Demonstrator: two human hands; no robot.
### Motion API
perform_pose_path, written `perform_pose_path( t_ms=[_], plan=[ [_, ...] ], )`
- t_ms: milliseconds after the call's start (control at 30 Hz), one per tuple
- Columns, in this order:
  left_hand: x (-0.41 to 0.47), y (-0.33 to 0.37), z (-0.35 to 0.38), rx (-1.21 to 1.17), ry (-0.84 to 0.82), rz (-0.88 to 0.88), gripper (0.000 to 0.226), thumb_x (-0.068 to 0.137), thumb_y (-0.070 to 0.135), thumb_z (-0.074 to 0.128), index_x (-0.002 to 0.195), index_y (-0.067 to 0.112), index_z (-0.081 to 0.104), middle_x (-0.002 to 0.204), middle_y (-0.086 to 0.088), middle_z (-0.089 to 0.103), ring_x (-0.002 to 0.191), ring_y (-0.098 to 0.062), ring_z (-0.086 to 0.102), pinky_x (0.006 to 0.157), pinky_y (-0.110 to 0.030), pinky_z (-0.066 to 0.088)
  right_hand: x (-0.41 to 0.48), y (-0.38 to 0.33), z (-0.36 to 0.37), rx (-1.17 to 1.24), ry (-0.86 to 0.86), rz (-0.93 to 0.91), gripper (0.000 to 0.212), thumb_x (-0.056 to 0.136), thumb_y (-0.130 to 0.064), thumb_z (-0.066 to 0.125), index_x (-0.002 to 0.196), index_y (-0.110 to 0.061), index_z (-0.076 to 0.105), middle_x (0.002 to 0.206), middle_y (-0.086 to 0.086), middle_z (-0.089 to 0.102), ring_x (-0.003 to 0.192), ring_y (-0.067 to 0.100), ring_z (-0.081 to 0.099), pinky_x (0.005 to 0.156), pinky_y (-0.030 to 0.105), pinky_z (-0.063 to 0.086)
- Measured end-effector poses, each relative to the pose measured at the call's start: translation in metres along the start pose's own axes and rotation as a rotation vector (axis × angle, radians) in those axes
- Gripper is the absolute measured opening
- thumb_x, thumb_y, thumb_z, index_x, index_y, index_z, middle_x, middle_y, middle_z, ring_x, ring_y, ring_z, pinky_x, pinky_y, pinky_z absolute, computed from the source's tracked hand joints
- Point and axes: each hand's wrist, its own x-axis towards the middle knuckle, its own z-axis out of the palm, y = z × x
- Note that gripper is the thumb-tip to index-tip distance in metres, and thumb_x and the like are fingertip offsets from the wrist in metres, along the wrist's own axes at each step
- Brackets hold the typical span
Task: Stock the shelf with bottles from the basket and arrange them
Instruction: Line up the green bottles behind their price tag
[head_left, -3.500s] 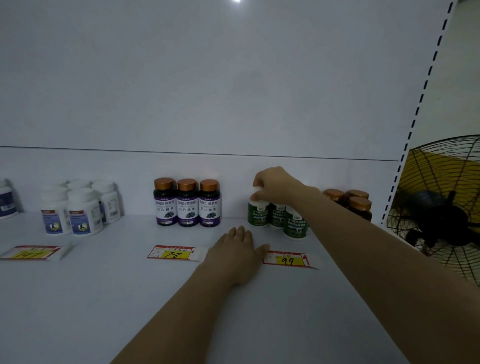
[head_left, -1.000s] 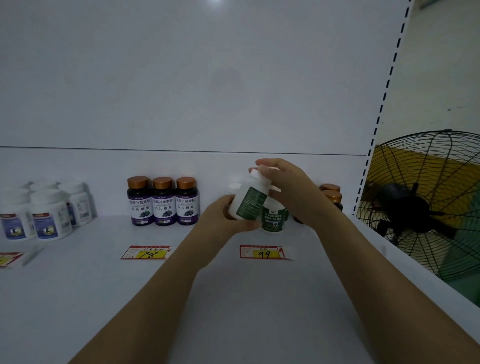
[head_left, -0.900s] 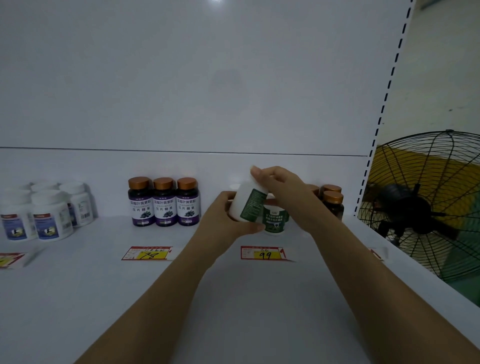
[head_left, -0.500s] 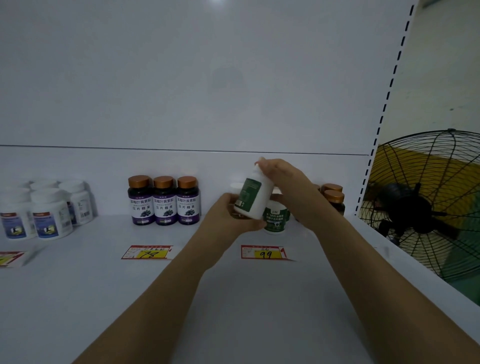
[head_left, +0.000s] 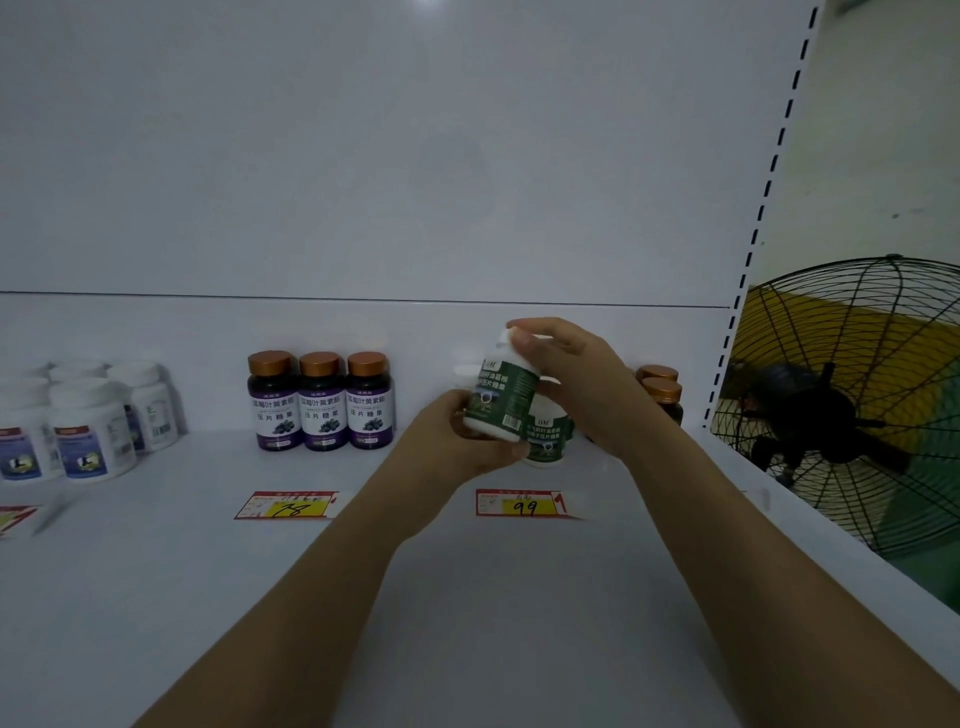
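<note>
Right hand (head_left: 576, 384) atop green-label bottle (head_left: 501, 395), left hand (head_left: 457, 441) gripping base

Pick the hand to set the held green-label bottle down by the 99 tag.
Probably the right hand: it grips the green-label bottle at the cap from above, so it can lower it. The left hand cups the base, in the way.
</note>
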Motion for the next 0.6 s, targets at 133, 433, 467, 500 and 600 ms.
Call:
perform_pose_path(
  t_ms=[133, 433, 467, 500, 600],
  plan=[
    [0.0005, 0.0031, -0.0017, -0.036, -0.049, -0.033, 0.037, 0.073, 0.003, 0.075, 0.105, 0.018, 0.062, 0.104, -0.004, 0.072, 0.099, -0.017, 0.068, 0.090, -0.032, 0.052, 0.0013, 0.0001, -0.0070, 0.190, -0.020, 0.020, 0.022, 0.096, -0.016, 0.052, 0.116, -0.017, 0.061, 0.120, 0.015, 0.064, 0.109, 0.030, 0.062, 0.094, 0.040, 0.052],
    [0.0000, 0.0024, -0.0021, -0.017, -0.066, -0.051, 0.038, 0.074, 0.002, 0.074, 0.108, 0.014, 0.063, 0.105, -0.004, 0.072, 0.101, -0.018, 0.067, 0.095, -0.035, 0.050, 0.0001, 0.0008, -0.0057, 0.164, -0.050, 0.035, 0.024, 0.098, -0.014, 0.049, 0.118, -0.019, 0.060, 0.123, 0.016, 0.062, 0.112, 0.034, 0.060, 0.095, 0.042, 0.052],
    [-0.0002, 0.0025, -0.0020, -0.015, -0.067, -0.054, 0.038, 0.075, 0.002, 0.073, 0.108, 0.015, 0.062, 0.105, -0.004, 0.072, 0.100, -0.017, 0.067, 0.095, -0.035, 0.050, -0.0002, 0.0005, -0.0055, 0.157, -0.057, 0.035, 0.024, 0.097, -0.014, 0.049, 0.118, -0.019, 0.060, 0.123, 0.016, 0.062, 0.111, 0.033, 0.061, 0.094, 0.041, 0.053],
    [-0.0002, 0.0025, -0.0020, -0.002, -0.069, -0.055, 0.036, 0.075, 0.003, 0.073, 0.107, 0.016, 0.062, 0.104, -0.002, 0.072, 0.099, -0.015, 0.067, 0.094, -0.033, 0.050, -0.0006, 0.0002, -0.0052, 0.151, -0.064, 0.033, 0.024, 0.097, -0.014, 0.049, 0.117, -0.020, 0.060, 0.122, 0.015, 0.062, 0.111, 0.032, 0.061, 0.093, 0.040, 0.053],
    [-0.0004, 0.0029, -0.0020, 0.015, -0.085, -0.042, 0.031, 0.077, 0.002, 0.072, 0.100, 0.022, 0.063, 0.100, 0.002, 0.073, 0.095, -0.011, 0.068, 0.089, -0.027, 0.052, -0.0021, -0.0015, -0.0040, 0.133, -0.076, 0.022, 0.023, 0.097, -0.013, 0.048, 0.116, -0.021, 0.060, 0.120, 0.009, 0.064, 0.106, 0.026, 0.064, 0.091, 0.035, 0.054]
  ],
)
